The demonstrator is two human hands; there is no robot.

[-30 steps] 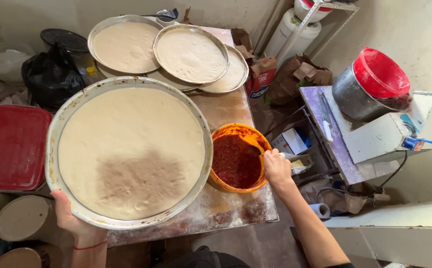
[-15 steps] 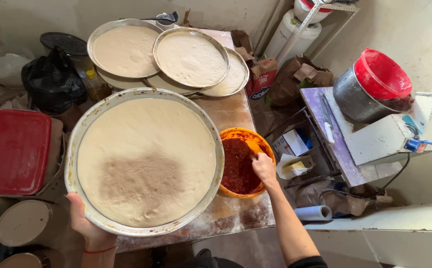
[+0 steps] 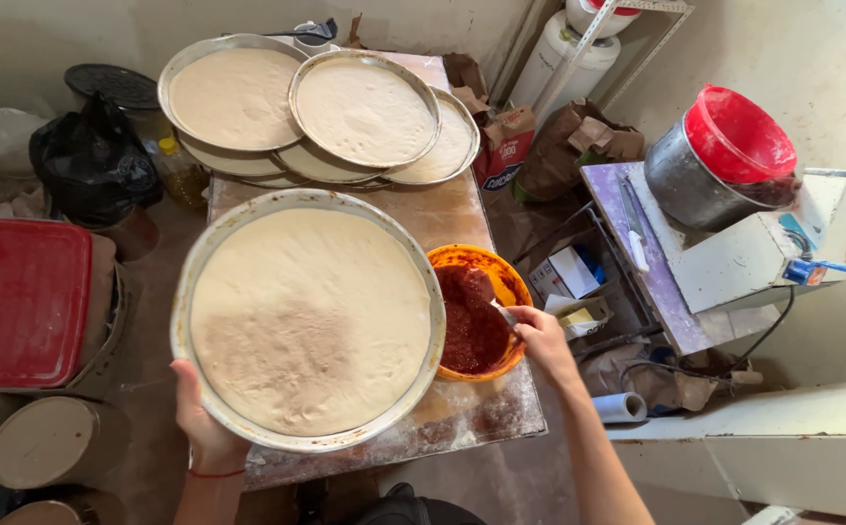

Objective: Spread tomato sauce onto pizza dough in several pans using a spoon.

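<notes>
My left hand (image 3: 204,423) grips the near rim of the dough pan (image 3: 311,316) on the worktop (image 3: 462,219); my right hand (image 3: 539,335) pinches a spoon (image 3: 486,297) in the orange sauce bowl (image 3: 476,311) just right; a tilted spoonful could drip

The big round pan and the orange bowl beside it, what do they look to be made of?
The pan, held at its rim by the left hand, looks like dull grey metal, perhaps aluminium: thin rim, matte sheen. The orange bowl, where the right hand holds a spoon, looks like plastic: uniform bright colour, smooth wall.
</notes>
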